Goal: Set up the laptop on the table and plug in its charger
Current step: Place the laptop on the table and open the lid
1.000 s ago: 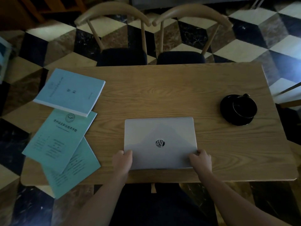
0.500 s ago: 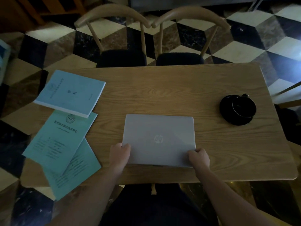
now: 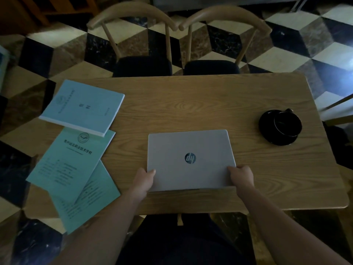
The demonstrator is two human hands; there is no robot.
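A closed silver laptop [image 3: 189, 150] with a round logo on its lid lies flat on the wooden table [image 3: 210, 104], near the front edge. My left hand [image 3: 144, 179] grips its near left corner, thumb on the lid. My right hand [image 3: 241, 175] grips the near right corner the same way. A black coil [image 3: 279, 127] that looks like the charger and its cable rests on the table to the right of the laptop, apart from it.
A thick blue booklet [image 3: 83, 107] and two green booklets [image 3: 70, 159] lie on the table's left side, some overhanging the edge. Two wooden chairs [image 3: 141, 66] with dark seats stand at the far side. The floor has a cube pattern.
The laptop has slid a little farther from the front edge, with both hands staying on its near corners. Nothing else moved.
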